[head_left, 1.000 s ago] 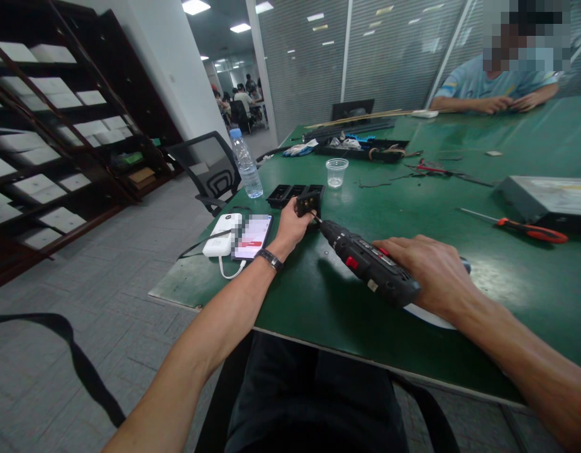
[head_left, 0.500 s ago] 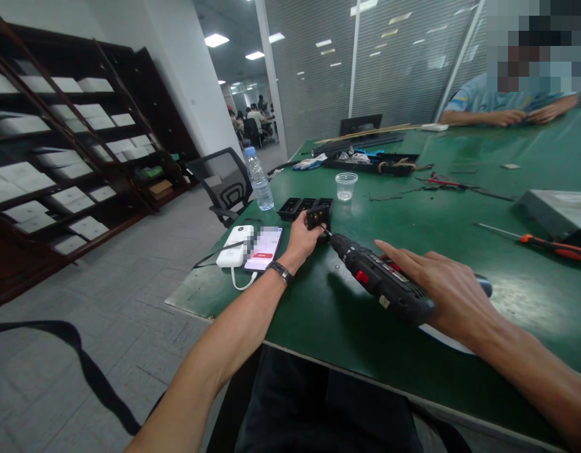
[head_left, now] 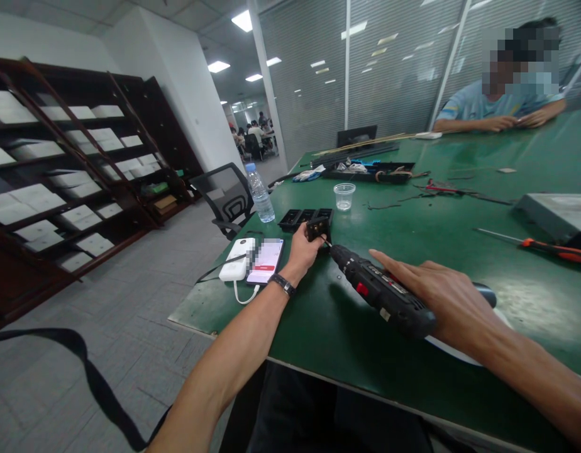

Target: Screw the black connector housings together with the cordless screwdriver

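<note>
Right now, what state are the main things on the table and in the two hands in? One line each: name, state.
Drill: held in the right hand; running or not, cannot tell
Black part: gripped in the left hand
Bottle: standing, cap on
Cup: upright, no lid
Phone: face up, screen lit
Power bank: lying flat
Screwdriver: lying down

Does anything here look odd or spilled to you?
No spill or damage shows. The water bottle seems to lean, but the pale post behind it slants likewise, so that's probably the camera. Thin dark strands lie scattered right of the clear cup, slightly messy. The held drill looks ordinary.
</note>
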A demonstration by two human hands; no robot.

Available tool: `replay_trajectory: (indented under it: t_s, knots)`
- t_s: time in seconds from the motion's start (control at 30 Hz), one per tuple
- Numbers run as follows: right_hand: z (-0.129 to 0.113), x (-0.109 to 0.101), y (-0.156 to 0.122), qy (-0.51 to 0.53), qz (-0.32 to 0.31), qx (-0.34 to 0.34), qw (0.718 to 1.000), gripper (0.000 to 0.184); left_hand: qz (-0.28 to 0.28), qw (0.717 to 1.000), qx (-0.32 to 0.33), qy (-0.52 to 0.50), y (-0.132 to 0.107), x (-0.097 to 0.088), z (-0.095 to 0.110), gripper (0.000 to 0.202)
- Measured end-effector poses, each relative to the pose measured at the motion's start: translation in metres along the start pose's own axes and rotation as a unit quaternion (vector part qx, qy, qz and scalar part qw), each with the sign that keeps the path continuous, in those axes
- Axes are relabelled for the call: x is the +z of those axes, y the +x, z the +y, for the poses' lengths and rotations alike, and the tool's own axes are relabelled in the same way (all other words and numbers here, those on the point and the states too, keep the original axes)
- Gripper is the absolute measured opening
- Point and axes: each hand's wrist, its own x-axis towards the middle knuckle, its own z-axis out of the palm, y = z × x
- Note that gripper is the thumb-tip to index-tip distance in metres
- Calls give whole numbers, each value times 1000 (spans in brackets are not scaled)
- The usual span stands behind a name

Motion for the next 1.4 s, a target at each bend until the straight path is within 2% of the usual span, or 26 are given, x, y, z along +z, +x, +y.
replay_trajectory:
  t_s: [0.3,0.5,0.67,0.8,1.07,1.4]
  knots:
    - [-4,-6,3,15,-6,12,1000,76,3,1000,4,-6,2,-1,-4,32]
    - [-5,-6,1,48,-63,32,996,40,3,1000,3,-17,1,0,-3,33]
    - [-6,-8,3,50,-81,52,994,31,-1,1000,6,-11,-1,0,-1,33]
    - [-7,-13,7,47,-125,68,989,19,-3,1000,5,-8,-1,-1,-1,35]
    - [-9,-13,8,42,-136,69,987,30,-1,1000,4,-15,0,-1,-2,35]
    - [-9,-14,7,47,-133,71,988,30,0,1000,7,-17,0,0,-1,35]
